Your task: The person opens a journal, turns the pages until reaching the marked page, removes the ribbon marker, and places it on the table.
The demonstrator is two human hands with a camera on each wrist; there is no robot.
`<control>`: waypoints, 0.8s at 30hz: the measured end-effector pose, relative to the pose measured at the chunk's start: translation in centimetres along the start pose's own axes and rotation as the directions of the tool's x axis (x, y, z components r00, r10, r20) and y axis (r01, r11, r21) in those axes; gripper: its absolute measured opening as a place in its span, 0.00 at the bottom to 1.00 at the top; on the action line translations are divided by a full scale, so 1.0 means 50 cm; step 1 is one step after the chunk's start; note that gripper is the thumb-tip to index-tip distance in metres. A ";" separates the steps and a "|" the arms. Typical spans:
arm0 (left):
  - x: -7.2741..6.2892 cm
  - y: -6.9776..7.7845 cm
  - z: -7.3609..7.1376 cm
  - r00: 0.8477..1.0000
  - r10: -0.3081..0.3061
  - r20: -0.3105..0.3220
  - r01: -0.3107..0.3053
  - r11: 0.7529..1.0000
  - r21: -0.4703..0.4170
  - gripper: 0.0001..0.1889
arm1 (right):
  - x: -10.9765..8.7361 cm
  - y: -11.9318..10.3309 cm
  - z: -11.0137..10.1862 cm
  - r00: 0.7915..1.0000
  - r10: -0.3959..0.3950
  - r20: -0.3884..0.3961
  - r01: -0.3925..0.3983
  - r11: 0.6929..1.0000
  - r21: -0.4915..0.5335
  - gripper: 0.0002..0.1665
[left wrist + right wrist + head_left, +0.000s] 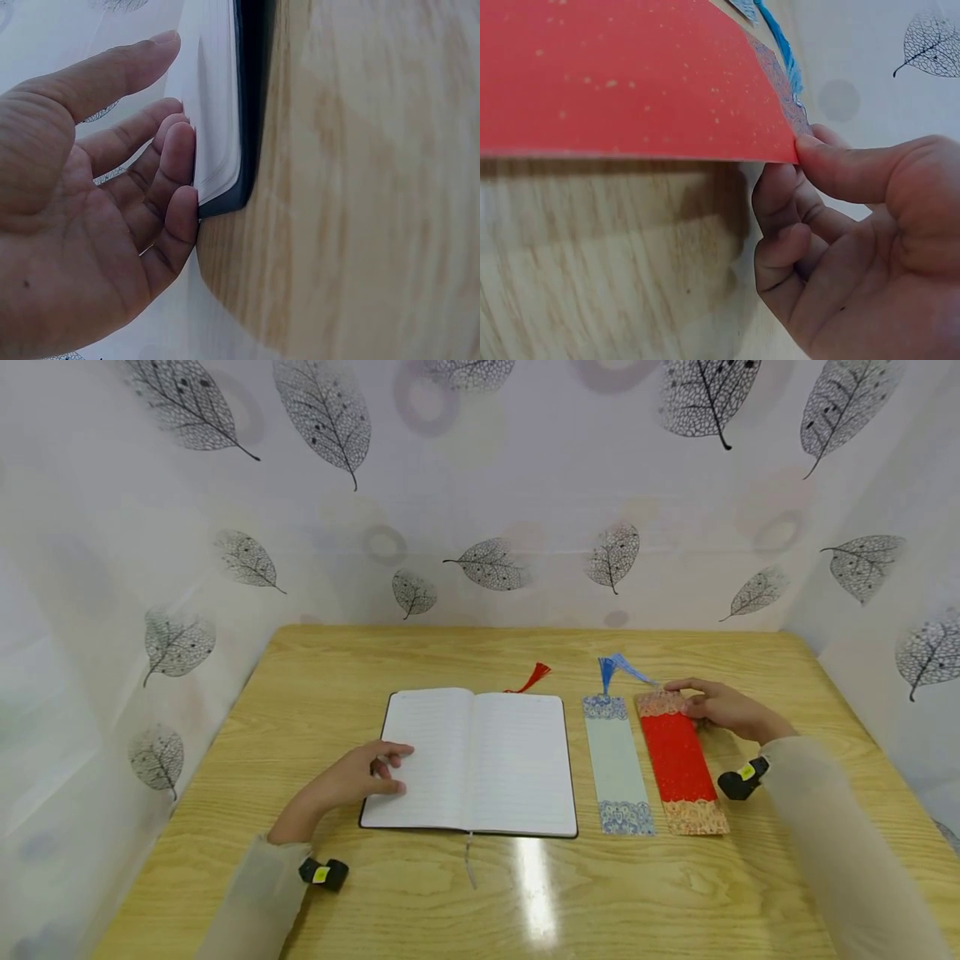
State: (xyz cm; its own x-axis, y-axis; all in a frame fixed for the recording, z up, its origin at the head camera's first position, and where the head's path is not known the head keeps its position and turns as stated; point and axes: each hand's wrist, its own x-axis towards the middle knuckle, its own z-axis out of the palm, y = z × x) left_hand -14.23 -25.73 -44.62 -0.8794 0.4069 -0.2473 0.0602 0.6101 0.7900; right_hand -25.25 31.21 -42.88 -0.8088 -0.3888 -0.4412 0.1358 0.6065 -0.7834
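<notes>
An open notebook point(517, 760) with lined white pages and a dark cover lies flat on the table. My left hand point(360, 777) rests at the left page, its fingers loosely bent; in the left wrist view those fingers point(180, 154) touch the page edge and grip nothing. With thumb and fingers, my right hand point(727, 710) pinches the upper right corner of a red bookmark point(678, 756) with patterned ends and a light blue tassel. That corner is lifted off the table in the right wrist view. A pale green bookmark point(615, 764) with blue lace-patterned ends lies between notebook and red bookmark.
A red tassel point(537, 677) sticks out past the notebook's top edge; what it hangs from is hidden. A thin ribbon point(469, 864) trails below the spine. Behind the wooden table point(420, 902) hangs a leaf-print cloth point(555, 502), which also covers both sides.
</notes>
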 end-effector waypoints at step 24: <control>0.002 -0.009 0.000 1.000 0.008 0.009 -0.008 1.000 -0.019 0.30 | -0.002 0.004 0.031 0.995 -0.051 -0.084 0.017 0.932 -0.361 0.42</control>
State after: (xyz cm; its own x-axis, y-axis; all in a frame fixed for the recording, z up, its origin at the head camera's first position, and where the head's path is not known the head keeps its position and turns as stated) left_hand -14.36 -25.98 -45.00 -0.8748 0.4175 -0.2460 0.0578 0.5940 0.8024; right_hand -24.26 30.29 -43.68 -0.8597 -0.3596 -0.3627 -0.0940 0.8094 -0.5797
